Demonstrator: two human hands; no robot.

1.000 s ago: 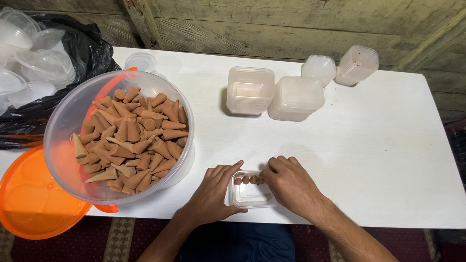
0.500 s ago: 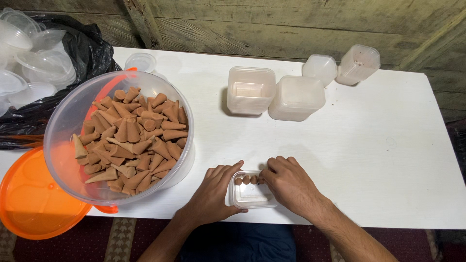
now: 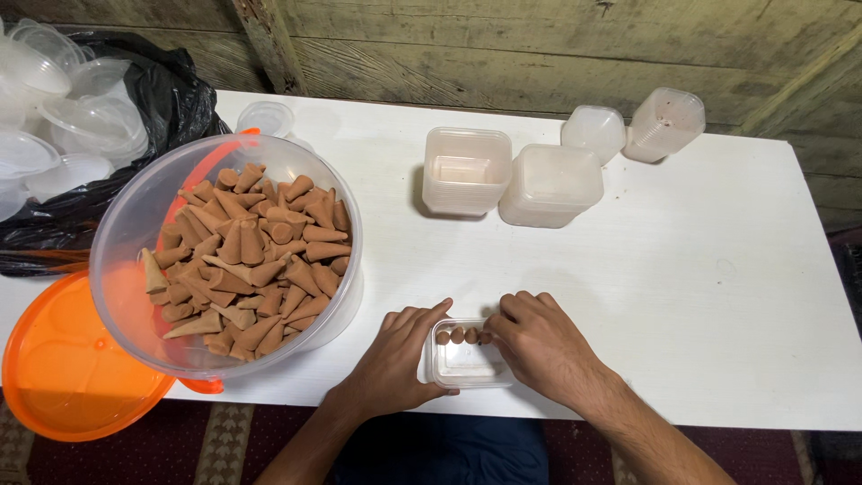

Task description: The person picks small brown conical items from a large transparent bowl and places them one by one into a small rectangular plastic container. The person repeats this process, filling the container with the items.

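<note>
- White table (image 3: pixel 682 296) with a plain smooth top, pushed right up against the wall.
- Wall (image 3: pixel 539 49) behind is rough, weathered wooden planks, greenish-grey.
- Floor (image 3: pixel 224 440) below has a dark red patterned carpet.
- Lighting's soft and even, with faint shadows.

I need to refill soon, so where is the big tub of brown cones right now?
In the head view, the big clear tub of cones sits on the white table, just beyond the left hand, beside the orange lid.

Small clear tray (image 3: pixel 467 366), cones (image 3: pixel 460 335) inside
</note>
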